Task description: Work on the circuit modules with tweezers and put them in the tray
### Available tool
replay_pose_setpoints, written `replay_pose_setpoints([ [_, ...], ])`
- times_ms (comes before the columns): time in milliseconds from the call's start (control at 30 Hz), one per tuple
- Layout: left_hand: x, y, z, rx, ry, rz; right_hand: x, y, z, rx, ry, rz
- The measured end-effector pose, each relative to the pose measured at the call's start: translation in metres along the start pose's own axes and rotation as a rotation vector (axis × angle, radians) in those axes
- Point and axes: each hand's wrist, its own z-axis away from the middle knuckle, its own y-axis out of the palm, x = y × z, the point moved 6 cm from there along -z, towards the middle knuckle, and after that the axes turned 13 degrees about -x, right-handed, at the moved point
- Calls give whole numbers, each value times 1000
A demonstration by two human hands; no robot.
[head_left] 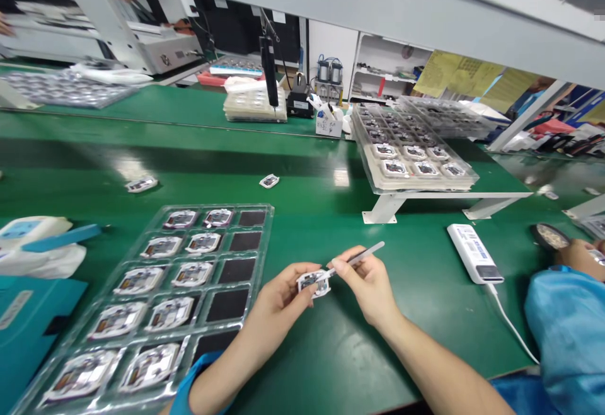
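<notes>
My left hand [278,298] pinches a small white electronic module [314,283] just above the green table. My right hand [366,283] grips a thin white stick-like tool [362,255], its tip touching the module. To the left lies a clear plastic tray [258,248] with two columns filled with similar modules and a third column of empty black pockets.
Two loose modules [269,181] lie on the green mat [331,213] further back. A raised stand holds stacked trays [411,160]. A white power bank [475,253] with cable lies right. A co-worker's blue sleeve [567,320] is at far right. A teal box [28,320] sits left.
</notes>
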Motion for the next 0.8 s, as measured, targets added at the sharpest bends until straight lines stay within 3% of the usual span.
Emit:
replay_pose_setpoints([
  [333,0,-1,2,5,-15,12,3,-3,0,-47,-62,-10],
  [800,-6,-4,3,-36,-17,23,9,-1,3,22,-154,-38],
])
